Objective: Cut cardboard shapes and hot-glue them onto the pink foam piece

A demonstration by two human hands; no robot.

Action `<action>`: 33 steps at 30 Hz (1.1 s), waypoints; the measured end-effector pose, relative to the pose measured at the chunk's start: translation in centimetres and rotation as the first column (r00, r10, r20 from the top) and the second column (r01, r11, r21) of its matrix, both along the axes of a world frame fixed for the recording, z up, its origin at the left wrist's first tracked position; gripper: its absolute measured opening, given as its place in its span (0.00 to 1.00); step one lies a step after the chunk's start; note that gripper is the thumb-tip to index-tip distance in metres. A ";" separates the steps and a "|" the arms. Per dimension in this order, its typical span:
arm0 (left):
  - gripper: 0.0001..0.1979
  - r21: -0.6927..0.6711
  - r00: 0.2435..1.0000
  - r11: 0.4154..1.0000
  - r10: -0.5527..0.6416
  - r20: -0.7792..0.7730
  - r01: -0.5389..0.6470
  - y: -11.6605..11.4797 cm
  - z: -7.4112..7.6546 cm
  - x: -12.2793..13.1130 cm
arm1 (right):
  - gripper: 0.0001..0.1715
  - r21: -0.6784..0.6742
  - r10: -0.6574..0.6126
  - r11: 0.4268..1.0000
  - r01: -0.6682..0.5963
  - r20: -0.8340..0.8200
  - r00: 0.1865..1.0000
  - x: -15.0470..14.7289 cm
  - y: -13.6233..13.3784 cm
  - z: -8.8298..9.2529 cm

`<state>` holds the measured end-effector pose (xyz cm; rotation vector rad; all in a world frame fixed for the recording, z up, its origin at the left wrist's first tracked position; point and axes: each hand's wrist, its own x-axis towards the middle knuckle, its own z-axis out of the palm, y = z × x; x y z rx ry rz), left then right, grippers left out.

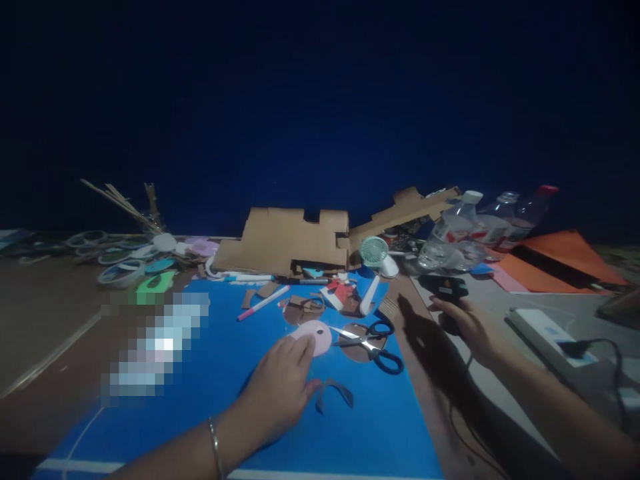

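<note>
My left hand (280, 380) reaches over a blue mat (210, 400), its fingertips resting on a pale pink paper disc (320, 337) with a small dark hole. Its thumb is apart from the fingers, which hide part of the disc. To the right of the disc lie black-handled scissors (367, 343), blades spread, across a round brown cardboard piece (353, 329). Curved dark strips (336, 390) are near my left thumb. My right hand (473, 327) is closed around the handle of a black corded glue gun (444, 287), off the mat's right side.
A cut cardboard box (295, 240) stands at the back, beside a small green fan (374, 252). Plastic bottles (463, 217) and orange paper (570, 257) are at back right. A power strip (543, 333) lies right. A pink-capped marker (263, 303) and tape rolls (121, 273) lie left.
</note>
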<state>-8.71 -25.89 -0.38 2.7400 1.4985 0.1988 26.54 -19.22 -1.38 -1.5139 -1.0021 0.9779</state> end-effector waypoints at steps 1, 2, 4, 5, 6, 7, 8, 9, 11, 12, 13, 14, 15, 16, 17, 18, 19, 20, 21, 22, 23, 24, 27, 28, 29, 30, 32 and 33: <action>0.24 -0.005 1.000 1.000 -0.002 0.009 0.002 -0.1 0.1 0.0 | 0.17 -0.003 0.002 1.000 -0.002 -0.010 1.000 -0.1 0.0 -0.3; 0.23 -0.006 1.000 1.000 -0.006 0.019 0.006 -0.2 0.2 0.0 | 0.17 -0.005 0.007 1.000 -0.007 -0.024 1.000 -0.2 -0.1 -0.4; 0.22 -0.001 0.999 1.000 -0.008 0.039 0.008 -0.5 0.4 0.1 | 0.16 -0.005 0.018 1.000 -0.019 -0.063 0.998 -0.8 -0.1 -0.4; 0.21 0.002 0.999 1.000 -0.004 0.047 0.004 -0.6 0.6 0.2 | 0.15 -0.001 0.023 1.000 -0.023 -0.085 0.996 -1.2 0.0 -0.3; 0.21 0.007 0.999 1.000 0.002 0.055 -0.003 -0.8 0.8 0.2 | 0.14 0.005 0.025 1.000 -0.024 -0.108 0.994 -1.6 0.0 -0.2; 0.21 0.011 0.998 1.000 0.010 0.062 -0.011 -0.9 1.0 0.3 | 0.13 0.012 0.026 1.000 -0.025 -0.131 0.991 -2.1 0.0 0.0; 0.22 0.013 0.997 1.000 0.018 0.072 -0.019 -1.0 1.2 0.3 | 0.13 0.019 0.026 1.000 -0.023 -0.152 0.988 -2.6 0.1 0.1; 0.21 0.006 0.996 1.000 0.026 0.084 -0.027 -0.9 1.5 0.4 | 0.13 0.027 0.024 0.999 -0.020 -0.171 0.985 -3.0 0.1 0.2; 0.18 -0.034 0.992 0.999 0.039 0.123 -0.035 -0.6 2.1 0.3 | 0.13 0.041 0.024 0.999 -0.016 -0.200 0.979 -3.9 0.2 0.2; 0.17 -0.065 0.987 0.997 0.045 0.154 -0.035 -0.2 2.5 0.3 | 0.13 0.049 0.024 0.999 -0.014 -0.212 0.977 -4.3 0.3 0.1; 0.16 -0.099 0.980 0.995 0.048 0.192 -0.030 0.3 2.8 0.2 | 0.14 0.060 0.024 0.998 -0.011 -0.222 0.975 -4.7 0.4 0.1; 0.17 -0.130 0.971 0.991 0.054 0.232 -0.024 0.9 3.0 0.0 | 0.14 0.072 0.023 0.997 -0.007 -0.232 0.972 -5.0 0.5 -0.1; 0.16 -0.152 0.963 0.988 0.058 0.261 -0.018 1.7 3.2 -0.2 | 0.14 0.087 0.024 0.996 -0.003 -0.240 0.970 -5.2 0.6 -0.2; 0.16 -0.165 0.960 0.986 0.064 0.272 -0.019 2.6 3.4 -0.4 | 0.14 0.105 0.025 0.995 0.001 -0.247 0.969 -5.4 0.7 -0.3; 0.15 -0.169 0.963 0.985 0.073 0.259 -0.030 3.6 3.5 -0.8 | 0.14 0.123 0.025 0.992 0.006 -0.251 0.968 -5.5 0.9 -0.5; 0.14 -0.158 0.965 0.986 0.092 0.245 -0.053 4.6 3.5 -1.1 | 0.14 0.140 0.026 0.990 0.010 -0.250 0.968 -5.6 1.0 -0.7; 0.14 -0.140 0.966 0.987 0.110 0.233 -0.079 5.6 3.5 -1.5 | 0.14 0.155 0.027 0.988 0.011 -0.246 0.969 -5.6 1.2 -0.8; 0.13 -0.118 0.968 0.988 0.126 0.217 -0.102 6.7 3.5 -1.8 | 0.14 0.166 0.029 0.986 0.012 -0.239 0.970 -5.5 1.5 -1.0; 0.13 -0.093 0.971 0.988 0.138 0.198 -0.121 7.6 3.4 -2.2 | 0.14 0.173 0.029 0.985 0.012 -0.233 0.972 -5.5 1.7 -1.1; 0.12 -0.078 0.974 0.989 0.138 0.177 -0.126 8.5 3.2 -2.4 | 0.14 0.175 0.028 0.985 0.013 -0.227 0.973 -5.4 2.0 -1.2; 0.12 -0.070 0.979 0.990 0.130 0.157 -0.120 9.3 3.0 -2.6 | 0.14 0.174 0.025 0.985 0.015 -0.224 0.974 -5.3 2.3 -1.3; 0.12 -0.067 0.984 0.992 0.116 0.137 -0.108 9.9 2.8 -2.8 | 0.14 0.171 0.019 0.985 0.020 -0.224 0.974 -5.3 2.5 -1.4; 0.09 -0.068 0.992 0.996 0.067 0.103 -0.060 11.2 2.3 -2.9 | 0.13 0.164 -0.014 0.985 0.054 -0.235 0.972 -5.3 3.4 -1.7; 0.09 -0.064 0.993 0.997 0.059 0.104 -0.053 11.4 2.3 -3.0 | 0.13 0.164 -0.028 0.984 0.069 -0.238 0.971 -5.4 3.6 -1.8; 0.09 -0.057 0.992 0.997 0.058 0.110 -0.052 11.7 2.4 -3.1 | 0.13 0.163 -0.042 0.983 0.083 -0.240 0.970 -5.4 3.8 -1.9; 0.10 -0.046 0.991 0.997 0.063 0.121 -0.058 11.9 2.6 -3.3 | 0.13 0.164 -0.054 0.982 0.095 -0.240 0.969 -5.5 3.9 -2.1; 0.12 -0.019 0.985 0.996 0.088 0.148 -0.086 12.5 3.4 -4.1 | 0.13 0.170 -0.073 0.979 0.114 -0.234 0.970 -5.5 3.9 -2.3; 0.12 -0.006 0.981 0.994 0.107 0.159 -0.108 12.9 3.9 -4.6 | 0.13 0.175 -0.078 0.977 0.120 -0.228 0.970 -5.5 3.9 -2.5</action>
